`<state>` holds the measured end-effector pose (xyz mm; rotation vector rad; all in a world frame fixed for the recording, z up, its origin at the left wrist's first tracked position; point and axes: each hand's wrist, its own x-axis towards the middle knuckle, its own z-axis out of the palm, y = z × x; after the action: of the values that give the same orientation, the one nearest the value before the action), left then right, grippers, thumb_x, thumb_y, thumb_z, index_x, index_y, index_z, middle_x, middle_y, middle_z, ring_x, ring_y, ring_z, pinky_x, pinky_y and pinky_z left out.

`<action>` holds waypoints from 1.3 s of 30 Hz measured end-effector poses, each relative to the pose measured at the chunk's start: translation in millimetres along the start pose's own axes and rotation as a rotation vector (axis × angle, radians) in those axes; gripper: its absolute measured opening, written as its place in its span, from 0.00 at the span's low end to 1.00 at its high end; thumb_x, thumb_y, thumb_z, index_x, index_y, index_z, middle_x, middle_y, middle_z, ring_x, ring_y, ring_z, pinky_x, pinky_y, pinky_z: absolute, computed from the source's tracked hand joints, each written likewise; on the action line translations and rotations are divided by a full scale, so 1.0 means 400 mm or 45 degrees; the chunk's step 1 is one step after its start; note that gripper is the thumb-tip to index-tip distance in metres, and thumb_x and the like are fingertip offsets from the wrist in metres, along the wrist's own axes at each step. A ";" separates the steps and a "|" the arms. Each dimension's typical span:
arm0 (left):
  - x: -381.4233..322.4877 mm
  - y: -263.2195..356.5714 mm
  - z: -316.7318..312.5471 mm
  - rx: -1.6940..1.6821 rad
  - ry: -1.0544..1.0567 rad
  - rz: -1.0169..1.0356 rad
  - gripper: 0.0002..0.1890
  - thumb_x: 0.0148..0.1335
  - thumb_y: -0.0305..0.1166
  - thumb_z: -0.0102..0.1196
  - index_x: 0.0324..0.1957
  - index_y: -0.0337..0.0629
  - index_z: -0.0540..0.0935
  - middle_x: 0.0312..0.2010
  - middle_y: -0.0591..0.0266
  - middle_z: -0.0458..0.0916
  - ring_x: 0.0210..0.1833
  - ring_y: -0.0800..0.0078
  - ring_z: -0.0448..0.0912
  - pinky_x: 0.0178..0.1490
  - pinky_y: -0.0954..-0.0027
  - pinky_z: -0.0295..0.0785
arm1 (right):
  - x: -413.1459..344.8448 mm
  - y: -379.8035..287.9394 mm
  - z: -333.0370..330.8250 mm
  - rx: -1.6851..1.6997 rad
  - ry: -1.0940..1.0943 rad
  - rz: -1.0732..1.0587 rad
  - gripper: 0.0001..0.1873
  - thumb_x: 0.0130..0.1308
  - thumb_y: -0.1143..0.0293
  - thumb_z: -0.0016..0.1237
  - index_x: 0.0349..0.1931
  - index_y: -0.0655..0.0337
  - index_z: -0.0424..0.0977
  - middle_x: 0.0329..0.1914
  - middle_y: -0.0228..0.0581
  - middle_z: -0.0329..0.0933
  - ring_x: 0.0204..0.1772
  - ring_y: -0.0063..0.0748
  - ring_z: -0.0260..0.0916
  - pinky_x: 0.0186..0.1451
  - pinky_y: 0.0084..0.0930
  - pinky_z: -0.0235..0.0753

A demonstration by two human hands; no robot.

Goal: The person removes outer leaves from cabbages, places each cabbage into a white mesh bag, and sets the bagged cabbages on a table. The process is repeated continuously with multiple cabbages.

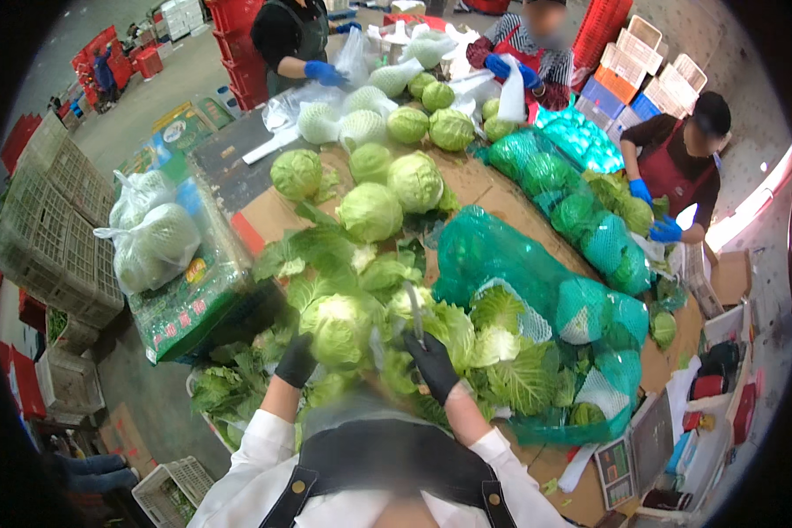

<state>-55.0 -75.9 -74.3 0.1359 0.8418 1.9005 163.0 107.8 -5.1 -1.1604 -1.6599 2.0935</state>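
Observation:
My left hand [296, 362], in a black glove, grips the near left side of a pale green cabbage [336, 328]. In my black-gloved right hand [433, 367] is a knife [414, 309], its curved blade pointing away from me. Loose cabbage leaves [323, 247] lie just beyond the held cabbage. To the right of the knife are more cut leaves and a cabbage with a white base [495, 346], beside a green mesh sack [501, 257] of cabbages. Several trimmed cabbages [370, 212] rest on the cardboard-covered table farther out.
Foam-netted cabbages [363, 127] sit at the table's far side. Co-workers in blue gloves [325, 73] stand across and to the right. Bagged cabbages [157, 231] rest on a green carton [191, 317] at left. A scale [615, 470] lies at near right; a leaf-filled container [221, 402] stands near left.

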 end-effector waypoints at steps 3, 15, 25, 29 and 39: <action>0.003 -0.041 0.056 0.544 -0.300 0.249 0.42 0.59 0.36 0.64 0.73 0.40 0.59 0.70 0.56 0.64 0.70 0.65 0.66 0.72 0.62 0.61 | -0.003 0.022 0.020 -0.001 -0.084 -0.231 0.24 0.71 0.56 0.53 0.59 0.61 0.73 0.34 0.33 0.78 0.35 0.23 0.73 0.34 0.21 0.74; -0.074 -0.065 0.186 0.549 0.234 -0.214 0.46 0.57 0.31 0.68 0.75 0.45 0.56 0.67 0.55 0.67 0.66 0.64 0.68 0.65 0.64 0.68 | -0.080 0.069 -0.021 -0.760 -0.010 -0.269 0.23 0.71 0.52 0.49 0.60 0.56 0.73 0.45 0.52 0.81 0.45 0.50 0.81 0.48 0.38 0.77; -0.037 -0.048 0.152 0.891 0.139 -0.064 0.45 0.53 0.35 0.74 0.70 0.40 0.62 0.63 0.53 0.71 0.64 0.65 0.70 0.64 0.66 0.69 | -0.177 0.005 -0.057 -1.238 -0.024 -0.496 0.18 0.71 0.56 0.47 0.53 0.55 0.77 0.44 0.48 0.81 0.43 0.52 0.79 0.45 0.41 0.78; -0.025 -0.047 0.144 0.954 0.064 -0.051 0.43 0.52 0.35 0.74 0.68 0.39 0.64 0.62 0.54 0.72 0.63 0.65 0.71 0.64 0.66 0.69 | -0.150 0.019 -0.064 -1.285 0.019 -0.608 0.16 0.72 0.56 0.45 0.51 0.53 0.76 0.42 0.46 0.81 0.43 0.52 0.79 0.43 0.42 0.78; -0.021 -0.040 0.161 1.081 -0.048 -0.027 0.43 0.50 0.31 0.74 0.68 0.44 0.68 0.64 0.57 0.72 0.66 0.65 0.69 0.69 0.63 0.64 | -0.027 -0.041 -0.113 -1.118 0.436 -0.381 0.17 0.72 0.57 0.46 0.50 0.60 0.76 0.41 0.54 0.81 0.45 0.57 0.78 0.48 0.46 0.76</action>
<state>-10.3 -47.2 -33.6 0.6670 1.5657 1.4023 196.9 138.9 12.3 -1.2568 -2.4339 0.8965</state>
